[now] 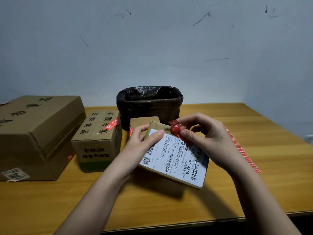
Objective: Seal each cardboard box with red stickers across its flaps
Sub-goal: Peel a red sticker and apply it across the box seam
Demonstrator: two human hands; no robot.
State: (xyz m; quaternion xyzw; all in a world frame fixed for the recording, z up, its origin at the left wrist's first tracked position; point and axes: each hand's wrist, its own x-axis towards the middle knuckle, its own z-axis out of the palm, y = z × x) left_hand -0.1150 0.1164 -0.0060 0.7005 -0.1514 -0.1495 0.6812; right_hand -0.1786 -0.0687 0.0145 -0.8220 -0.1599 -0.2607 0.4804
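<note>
Right hand (205, 138) pinches a red sticker (177, 131) onto the box (176, 160) the left hand (144, 139) grips; a neighbouring box (98, 138) is stickered.

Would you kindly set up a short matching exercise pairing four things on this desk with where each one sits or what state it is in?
Things
1. small labelled box
2. black-lined bin
3. strip of red stickers
4. largest box

Places or states
A. lying flat on the table's right side
B. at the far left
C. held tilted in both hands
D. at the back, against the wall

Pairs: 1-C, 2-D, 3-A, 4-B
</note>
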